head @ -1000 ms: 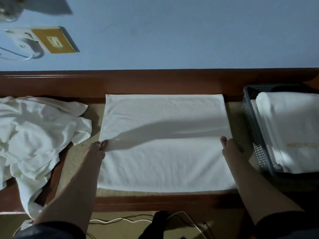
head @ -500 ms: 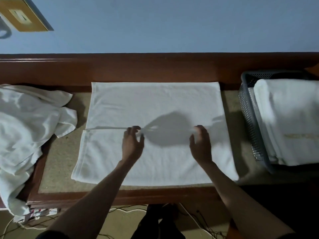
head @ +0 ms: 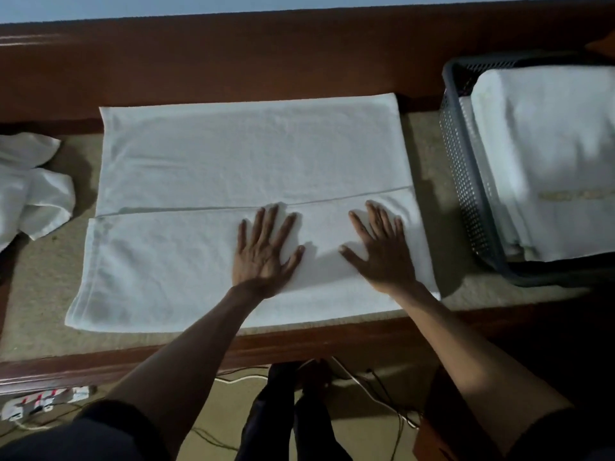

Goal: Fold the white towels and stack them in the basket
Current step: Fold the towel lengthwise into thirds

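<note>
A white towel [head: 246, 161] lies spread on the table, folded so that a hem edge runs across its middle. My left hand [head: 266, 249] lies flat on the near half, fingers spread, just below that edge. My right hand [head: 379, 247] presses flat on the towel further right, fingers spread too. At the right stands a grey perforated basket [head: 462, 168] with folded white towels [head: 545, 154] stacked inside. A heap of unfolded white towels [head: 30, 191] lies at the left edge.
The table [head: 40, 284] has a beige top with a wooden rim, and a raised wooden ledge [head: 233, 58] runs along the back. A power strip [head: 43, 400] and cables lie on the floor below the front edge.
Both hands moved from the towel's side edges to its middle and now lie flat with fingers spread. The hem edge has settled flat across the towel. The camera has tilted down and closer.
</note>
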